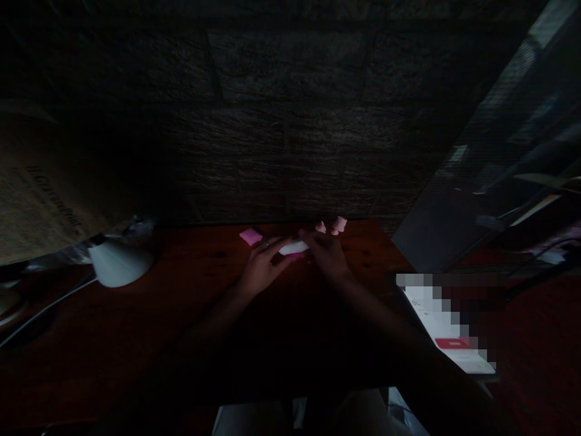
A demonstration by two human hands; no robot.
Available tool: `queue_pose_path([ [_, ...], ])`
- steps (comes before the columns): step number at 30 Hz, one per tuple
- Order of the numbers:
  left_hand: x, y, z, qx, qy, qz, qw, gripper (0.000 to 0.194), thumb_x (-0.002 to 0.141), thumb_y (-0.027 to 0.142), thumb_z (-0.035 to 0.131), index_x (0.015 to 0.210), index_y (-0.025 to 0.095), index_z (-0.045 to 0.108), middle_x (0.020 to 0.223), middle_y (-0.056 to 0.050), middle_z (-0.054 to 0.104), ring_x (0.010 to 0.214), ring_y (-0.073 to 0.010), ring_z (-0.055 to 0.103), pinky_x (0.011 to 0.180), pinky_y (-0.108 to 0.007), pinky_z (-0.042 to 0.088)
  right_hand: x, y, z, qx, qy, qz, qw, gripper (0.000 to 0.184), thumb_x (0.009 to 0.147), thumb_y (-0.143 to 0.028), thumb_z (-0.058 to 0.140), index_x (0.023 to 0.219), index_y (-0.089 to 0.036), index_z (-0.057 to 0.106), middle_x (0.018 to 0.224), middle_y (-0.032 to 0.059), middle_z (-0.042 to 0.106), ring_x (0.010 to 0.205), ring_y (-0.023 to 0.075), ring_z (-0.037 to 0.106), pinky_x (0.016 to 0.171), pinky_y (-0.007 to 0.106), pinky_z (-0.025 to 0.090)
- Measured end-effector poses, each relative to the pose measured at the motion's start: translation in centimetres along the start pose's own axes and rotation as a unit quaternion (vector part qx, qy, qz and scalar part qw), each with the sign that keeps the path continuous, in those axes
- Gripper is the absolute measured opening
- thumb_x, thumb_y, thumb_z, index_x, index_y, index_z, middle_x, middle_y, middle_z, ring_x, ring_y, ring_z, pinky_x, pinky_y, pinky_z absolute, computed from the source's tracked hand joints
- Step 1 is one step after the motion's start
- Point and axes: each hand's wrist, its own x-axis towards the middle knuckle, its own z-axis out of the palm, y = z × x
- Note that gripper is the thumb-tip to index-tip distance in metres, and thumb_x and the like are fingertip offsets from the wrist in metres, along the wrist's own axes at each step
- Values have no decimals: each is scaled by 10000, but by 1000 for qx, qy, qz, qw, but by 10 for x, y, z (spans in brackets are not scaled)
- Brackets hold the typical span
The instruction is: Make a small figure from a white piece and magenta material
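One white lump lies lengthwise left to right on the tabletop: fingers of the left hand spread around its left end, the right hand meets its right; whether either pinches, I cannot tell.

Open counter separates my left hand from a white cone; ahead, a block wall bars the way.
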Motion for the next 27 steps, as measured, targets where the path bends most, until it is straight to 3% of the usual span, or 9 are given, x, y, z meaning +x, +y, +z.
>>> queue_pose_path([
  [3, -1, 0, 0, -5, -5, -33, 999, 324, 885, 245, 752, 1208, 224, 729, 1147, -106, 778, 1049, -250, 733, 946, -428, 592, 1, -3, -4, -45, -9, -14, 999, 567, 812, -745, 648, 765, -184, 721, 616, 37, 677, 538, 157, 600, 524, 276, 462],
  [5, -2, 1, 1, -20, 5, -66, 998, 301, 872, 245, 763, 1171, 210, 741, 1112, -106, 787, 1018, -249, 739, 932, -419, 594, 5, -7, -15, -100, 27, -55, 993, 594, 859, -751, 575, 697, -193, 694, 621, 48, 686, 597, 179, 645, 607, 292, 499],
  [9, 0, 1, 3, -51, 32, -120, 991, 274, 861, 297, 777, 1111, 189, 748, 1061, -97, 799, 934, -227, 744, 857, -377, 601, 28, -4, -57, -150, 237, -130, 951, 522, 895, -667, 547, 802, -178, 705, 765, 97, 741, 762, 233, 700, 741, 332, 521],
  [12, 1, 1, 4, -61, 33, -136, 988, 262, 865, 315, 770, 1088, 179, 750, 1047, -96, 802, 916, -216, 744, 830, -354, 600, 48, 11, -83, -172, 334, -99, 922, 462, 822, -555, 659, 1015, -137, 701, 941, 153, 767, 883, 270, 706, 814, 370, 518],
  [18, 0, -1, 6, -61, 31, -142, 987, 276, 855, 339, 784, 1084, 187, 755, 1048, -99, 800, 931, -225, 742, 841, -365, 599, 65, 41, -89, -238, 236, -22, 942, 336, 791, -460, 703, 968, -174, 710, 984, 134, 772, 926, 269, 707, 841, 375, 511],
  [27, -2, -4, 8, -61, 22, -138, 988, 281, 864, 341, 774, 1102, 193, 753, 1037, -96, 801, 905, -219, 741, 822, -360, 598, 68, 42, -90, -299, 214, 2, 930, 255, 790, -386, 731, 935, -178, 762, 950, 131, 798, 922, 291, 746, 811, 374, 533],
])
